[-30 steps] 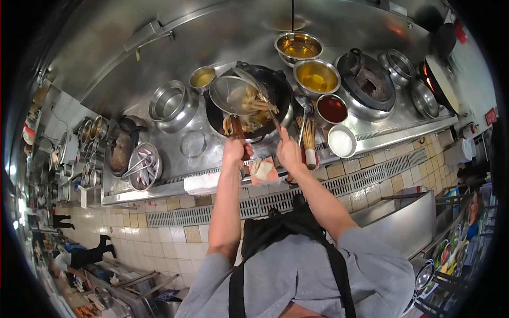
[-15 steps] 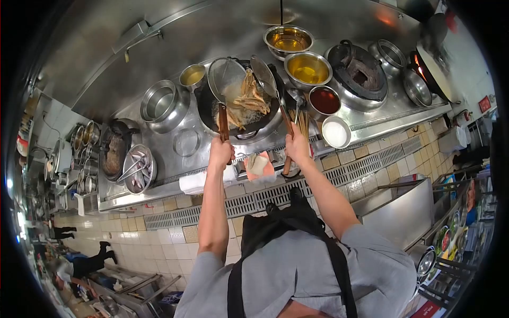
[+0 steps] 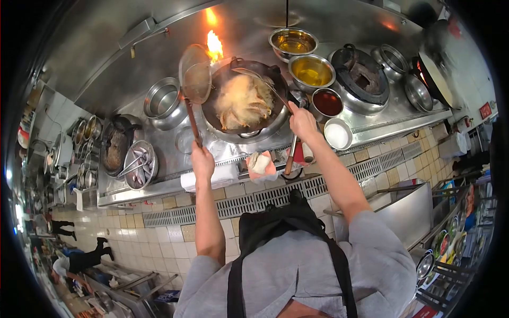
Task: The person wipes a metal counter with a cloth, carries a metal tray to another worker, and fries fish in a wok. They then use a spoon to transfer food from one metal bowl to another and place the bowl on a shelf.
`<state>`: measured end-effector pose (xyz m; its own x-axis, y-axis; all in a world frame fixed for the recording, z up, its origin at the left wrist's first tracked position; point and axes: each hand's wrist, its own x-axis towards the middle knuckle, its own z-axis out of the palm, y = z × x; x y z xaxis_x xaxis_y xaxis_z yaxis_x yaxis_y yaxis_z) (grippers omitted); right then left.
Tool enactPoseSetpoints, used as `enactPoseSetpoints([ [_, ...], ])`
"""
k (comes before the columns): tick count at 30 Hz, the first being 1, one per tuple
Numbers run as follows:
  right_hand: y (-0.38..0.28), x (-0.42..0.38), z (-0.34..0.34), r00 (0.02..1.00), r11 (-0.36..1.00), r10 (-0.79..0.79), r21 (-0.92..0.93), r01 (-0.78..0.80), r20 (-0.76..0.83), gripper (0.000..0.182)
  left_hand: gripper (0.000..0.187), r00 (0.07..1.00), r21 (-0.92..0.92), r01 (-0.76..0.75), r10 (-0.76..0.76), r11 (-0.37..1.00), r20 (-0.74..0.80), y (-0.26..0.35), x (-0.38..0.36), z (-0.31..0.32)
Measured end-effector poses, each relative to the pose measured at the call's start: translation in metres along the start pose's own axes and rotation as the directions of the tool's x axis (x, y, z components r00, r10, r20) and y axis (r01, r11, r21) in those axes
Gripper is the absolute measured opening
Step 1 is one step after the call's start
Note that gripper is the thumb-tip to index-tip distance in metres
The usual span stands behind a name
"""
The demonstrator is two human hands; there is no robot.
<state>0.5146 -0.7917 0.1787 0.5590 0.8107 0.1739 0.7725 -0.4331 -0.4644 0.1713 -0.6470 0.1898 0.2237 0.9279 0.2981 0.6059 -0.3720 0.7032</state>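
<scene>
My left hand (image 3: pixel 202 162) is closed round the wooden handle of a round mesh strainer (image 3: pixel 194 75), which is raised over the left rim of the wok. My right hand (image 3: pixel 303 123) grips the wooden handle of a second skimmer (image 3: pixel 253 72), its head at the upper right part of the wok (image 3: pixel 211 112). Browned fried fish (image 3: pixel 246 108) lie heaped in the wok, partly veiled by steam. A bright flame (image 3: pixel 214 45) rises behind the wok, beside the raised strainer.
Bowls of yellow oil (image 3: pixel 313 71), red sauce (image 3: pixel 327 102) and white powder (image 3: pixel 338 133) stand right of the wok. Left are a metal pot (image 3: pixel 162 99) and a bowl of raw fish (image 3: pixel 142 165). Folded cloths (image 3: pixel 211 177) lie on the front edge. A person (image 3: pixel 79 262) is far left.
The left strainer has moved left, away from over the wok's middle. The right skimmer has tilted leftward over the wok. A flame has appeared behind, and steam now covers part of the fish.
</scene>
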Motion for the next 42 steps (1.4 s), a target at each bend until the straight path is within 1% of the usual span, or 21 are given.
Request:
enactPoseSetpoints([
  [1, 0.005, 0.01, 0.001, 0.999, 1.0, -0.029, -0.01, 0.03, 0.029, 0.056, 0.017, 0.998, 0.039, -0.048, 0.049, 0.998, -0.05, -0.021, -0.001, -0.002],
  [3, -0.004, 0.015, -0.014, 0.988, 0.999, -0.038, -0.019, 0.042, 0.147, 0.056, 0.015, 0.977, -0.188, 0.21, -0.21, 0.959, 0.022, -0.042, -0.004, -0.018],
  [5, 0.012, 0.019, -0.018, 0.988, 0.993, -0.112, -0.008, 0.114, 0.109, 0.056, 0.011, 0.913, -0.405, 0.398, -0.397, 0.823, 0.09, -0.036, -0.017, -0.037],
  [9, -0.009, -0.006, -0.068, 0.99, 0.995, -0.096, 0.047, 0.092, 0.105, 0.054, 0.009, 0.811, -0.525, 0.564, -0.548, 0.637, 0.206, -0.064, -0.036, -0.067],
  [12, -0.025, -0.044, -0.096, 0.996, 0.993, -0.072, 0.101, 0.066, 0.055, 0.05, 0.01, 0.789, -0.486, 0.594, -0.581, 0.641, 0.198, -0.076, -0.058, -0.075],
  [16, -0.045, -0.083, -0.12, 0.986, 0.992, -0.015, 0.123, -0.005, 0.165, 0.05, 0.017, 0.864, -0.266, 0.502, -0.493, 0.823, 0.103, -0.102, -0.077, -0.053],
  [17, -0.035, -0.084, -0.103, 0.983, 0.996, -0.052, 0.086, 0.037, 0.177, 0.051, 0.019, 0.943, -0.088, 0.331, -0.332, 0.939, 0.0, -0.13, -0.079, -0.036],
  [20, -0.03, -0.077, -0.049, 0.977, 0.994, 0.039, -0.108, -0.016, 0.21, 0.056, 0.022, 0.929, -0.015, 0.356, -0.352, 0.934, 0.113, -0.092, -0.067, -0.03],
  [21, -0.031, -0.075, -0.037, 0.973, 0.992, 0.036, -0.125, -0.008, 0.227, 0.06, 0.012, 0.981, -0.034, 0.185, -0.182, 0.982, 0.069, -0.107, -0.058, -0.026],
  [22, -0.029, -0.078, -0.031, 0.969, 0.994, 0.056, -0.107, -0.031, 0.242, 0.06, 0.011, 0.95, -0.154, 0.305, -0.29, 0.94, 0.114, -0.12, -0.058, -0.023],
  [24, -0.038, -0.089, -0.026, 0.96, 0.995, 0.091, -0.064, -0.077, 0.266, 0.06, 0.009, 0.857, -0.363, 0.515, -0.459, 0.776, 0.235, -0.072, -0.047, -0.05],
  [25, -0.037, -0.095, -0.023, 0.964, 0.996, 0.092, -0.015, -0.091, 0.248, 0.057, 0.008, 0.843, -0.397, 0.538, -0.472, 0.744, 0.257, -0.07, -0.047, -0.052],
  [27, -0.029, -0.097, 0.001, 0.982, 0.977, 0.029, 0.202, -0.067, 0.184, 0.055, 0.007, 0.794, -0.558, 0.596, -0.526, 0.578, 0.303, -0.083, -0.047, -0.055],
  [29, -0.012, -0.092, 0.04, 0.99, 0.887, -0.029, 0.461, -0.038, 0.137, 0.054, 0.009, 0.766, -0.635, 0.627, -0.506, 0.451, 0.397, -0.125, -0.052, -0.048],
  [32, -0.013, -0.073, 0.046, 0.975, 0.753, 0.08, 0.628, -0.195, 0.206, 0.054, 0.008, 0.683, -0.615, 0.727, -0.409, 0.304, 0.605, -0.195, -0.077, -0.039],
  [33, -0.036, -0.073, 0.016, 0.962, 0.743, 0.168, 0.613, -0.268, 0.217, 0.054, 0.008, 0.67, -0.632, 0.733, -0.428, 0.253, 0.606, -0.207, -0.086, -0.038],
  [35, -0.031, -0.063, 0.014, 0.996, 0.917, 0.085, 0.388, -0.093, 0.037, 0.052, 0.01, 0.631, -0.655, 0.743, -0.472, 0.137, 0.616, -0.225, -0.112, -0.042],
  [36, -0.027, -0.055, 0.012, 0.999, 0.969, 0.023, 0.248, -0.012, -0.042, 0.051, 0.011, 0.63, -0.651, 0.746, -0.47, 0.144, 0.618, -0.229, -0.12, -0.047],
  [37, -0.023, -0.044, 0.01, 0.999, 0.995, -0.032, 0.089, 0.033, -0.012, 0.055, 0.012, 0.629, -0.645, 0.749, -0.467, 0.15, 0.621, -0.233, -0.126, -0.051],
  [40, -0.021, -0.019, 0.003, 0.996, 0.992, -0.087, -0.094, 0.086, -0.001, 0.055, 0.027, 0.61, -0.587, 0.781, -0.466, 0.214, 0.641, -0.249, -0.139, -0.061],
  [42, -0.011, -0.008, -0.004, 0.986, 0.98, -0.124, -0.14, 0.138, 0.109, 0.054, 0.035, 0.596, -0.559, 0.795, -0.477, 0.236, 0.646, -0.233, -0.14, -0.075],
])
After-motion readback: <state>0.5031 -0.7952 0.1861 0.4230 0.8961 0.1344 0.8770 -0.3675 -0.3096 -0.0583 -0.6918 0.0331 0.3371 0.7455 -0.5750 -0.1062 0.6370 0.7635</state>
